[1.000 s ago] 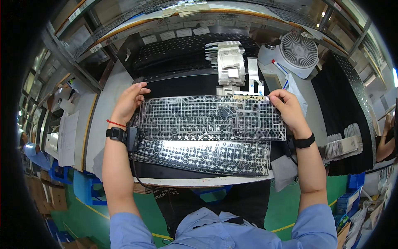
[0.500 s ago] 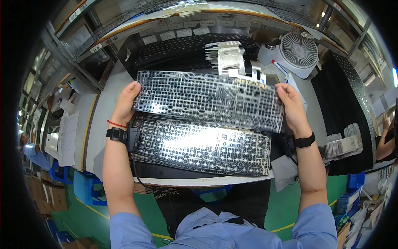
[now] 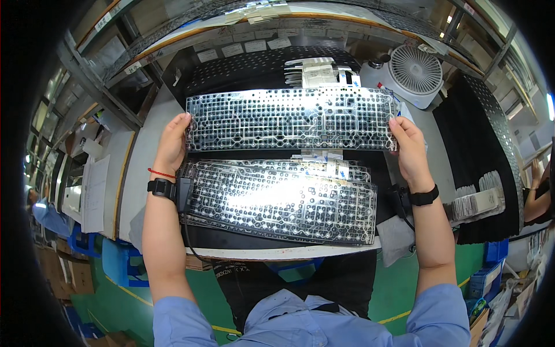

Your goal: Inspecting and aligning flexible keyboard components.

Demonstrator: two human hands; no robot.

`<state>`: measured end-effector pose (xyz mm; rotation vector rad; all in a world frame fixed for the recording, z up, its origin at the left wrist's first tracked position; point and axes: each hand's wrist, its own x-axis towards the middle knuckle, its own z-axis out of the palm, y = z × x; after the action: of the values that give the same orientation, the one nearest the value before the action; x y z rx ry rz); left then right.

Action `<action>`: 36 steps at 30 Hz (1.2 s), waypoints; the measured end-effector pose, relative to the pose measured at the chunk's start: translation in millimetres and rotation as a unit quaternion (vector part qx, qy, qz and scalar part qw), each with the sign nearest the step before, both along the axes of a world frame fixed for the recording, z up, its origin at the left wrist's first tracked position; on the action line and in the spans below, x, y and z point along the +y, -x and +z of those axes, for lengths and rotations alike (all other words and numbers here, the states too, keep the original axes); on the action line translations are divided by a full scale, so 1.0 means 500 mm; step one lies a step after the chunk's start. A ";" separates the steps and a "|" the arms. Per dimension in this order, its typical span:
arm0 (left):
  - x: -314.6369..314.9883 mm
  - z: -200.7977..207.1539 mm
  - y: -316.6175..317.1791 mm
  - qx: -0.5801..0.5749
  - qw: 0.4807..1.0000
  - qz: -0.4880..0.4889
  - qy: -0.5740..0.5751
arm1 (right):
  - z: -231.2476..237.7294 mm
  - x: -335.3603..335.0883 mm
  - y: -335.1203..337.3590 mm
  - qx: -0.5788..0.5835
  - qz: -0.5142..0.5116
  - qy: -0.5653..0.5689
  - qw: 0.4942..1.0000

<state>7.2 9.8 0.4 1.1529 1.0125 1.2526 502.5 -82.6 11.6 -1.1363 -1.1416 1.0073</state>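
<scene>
A clear keyboard membrane (image 3: 260, 121), printed with silvery circuit traces, stretches between my two hands above the table. My left hand (image 3: 173, 140) pinches its left short edge, thumb on top. At the opposite end my right hand (image 3: 410, 144) grips the right short edge the same way. Closer to me lies a pile of similar membranes (image 3: 324, 211), slightly askew, with bright glare on its middle. White connector tails (image 3: 335, 165) show in the gap between the held sheet and the pile. What lies directly beneath the held sheet is hidden.
Behind the held sheet lie stacked black perforated sheets (image 3: 243, 69) with white tails (image 3: 317, 72). A white fan (image 3: 416, 69) stands at the back right. More black sheets (image 3: 471, 144) are piled at the right. Shelving spans the back. Another person's arm (image 3: 537, 194) shows at far right.
Both hands have shifted the held membrane slightly away from me and levelled its slant. A gap with white tails now shows between it and the pile.
</scene>
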 end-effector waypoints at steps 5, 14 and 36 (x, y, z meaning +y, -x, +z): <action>0.024 -0.014 0.071 -0.037 0.992 -0.116 -0.034 | -0.005 0.002 -0.014 0.013 -0.003 -0.050 0.999; -0.012 0.019 -0.011 -0.010 0.998 0.045 -0.039 | -0.003 -0.003 -0.022 0.025 -0.027 -0.077 0.996; 0.017 0.006 0.010 -0.140 0.983 0.087 -0.083 | 0.033 -0.033 0.018 -0.159 0.084 0.061 0.982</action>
<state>2.1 18.5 3.3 0.9937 0.8224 1.6133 493.5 -99.2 27.9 -1.3504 -1.4657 1.0621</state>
